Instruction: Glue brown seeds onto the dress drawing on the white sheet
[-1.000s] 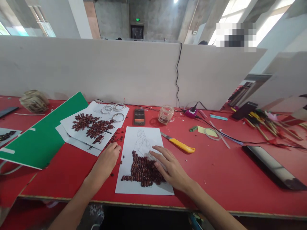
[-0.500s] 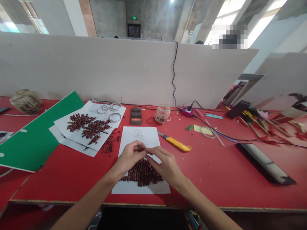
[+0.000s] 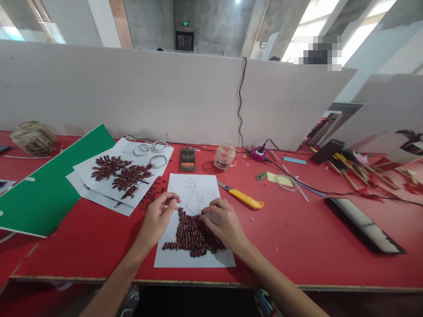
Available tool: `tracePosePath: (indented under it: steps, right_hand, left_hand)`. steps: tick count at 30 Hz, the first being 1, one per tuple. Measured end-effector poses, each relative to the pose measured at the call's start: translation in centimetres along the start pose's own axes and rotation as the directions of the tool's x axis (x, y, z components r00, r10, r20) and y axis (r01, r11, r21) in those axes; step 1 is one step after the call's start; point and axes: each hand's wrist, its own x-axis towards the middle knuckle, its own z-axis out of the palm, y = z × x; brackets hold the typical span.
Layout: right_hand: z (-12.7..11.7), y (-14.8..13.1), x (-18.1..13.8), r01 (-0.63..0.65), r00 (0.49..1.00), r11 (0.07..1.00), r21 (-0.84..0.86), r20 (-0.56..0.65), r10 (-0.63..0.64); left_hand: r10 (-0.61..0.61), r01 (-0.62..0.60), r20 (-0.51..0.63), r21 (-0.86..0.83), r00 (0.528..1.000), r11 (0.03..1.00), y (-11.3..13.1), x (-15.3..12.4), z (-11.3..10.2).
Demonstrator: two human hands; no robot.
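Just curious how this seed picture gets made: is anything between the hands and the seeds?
Nothing visible. The right hand rests on the seed patch; the left hand sits beside its upper left edge. The yellow knife lies apart, further right.

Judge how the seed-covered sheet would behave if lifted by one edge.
The sheet looks like thin paper, so it would probably sag under the dark seeds. Any unglued ones would likely roll off. Pushed, it may slide easily on the table.

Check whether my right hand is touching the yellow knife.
Apart. In the head view, a strip of bare red table shows between the right hand and the yellow knife.
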Motion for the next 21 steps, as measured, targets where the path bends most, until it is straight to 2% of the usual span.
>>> tracePosePath:
  steps: [6, 11, 15, 18, 21]
  right_hand:
    - [0.6, -0.5, -0.5, 0.010, 0.998, 0.991, -0.136, 0.066, -0.001]
    - [-0.5, 0.0, -0.9, 0.028, 0.998, 0.999, -0.018, 0.061, -0.026]
    - [-1.8, 0.4, -1.7, 0.160, 0.984, 0.987, -0.010, 0.075, -0.159]
    - [-2.4, 0.2, -2.0, 0.300, 0.947, 0.948, -0.102, 0.153, -0.283]
    - [-2.3, -0.1, -2.1, 0.376, 0.915, 0.914, -0.150, 0.217, -0.340]
  left_hand:
    - [0.058, -0.043, -0.084, 0.166, 0.995, 0.985, 0.0, -1.8, -1.1]
    - [0.099, -0.074, -0.108, 0.218, 0.989, 0.973, 0.3, -2.3, -2.1]
    - [0.131, -0.080, -0.127, 0.343, 0.983, 0.936, 0.2, -3.1, -3.3]
    - [0.147, -0.089, -0.121, 0.392, 0.982, 0.916, -0.3, -3.6, -3.8]
    - [0.177, -0.122, -0.098, 0.410, 0.979, 0.904, -0.9, -3.9, -4.0]
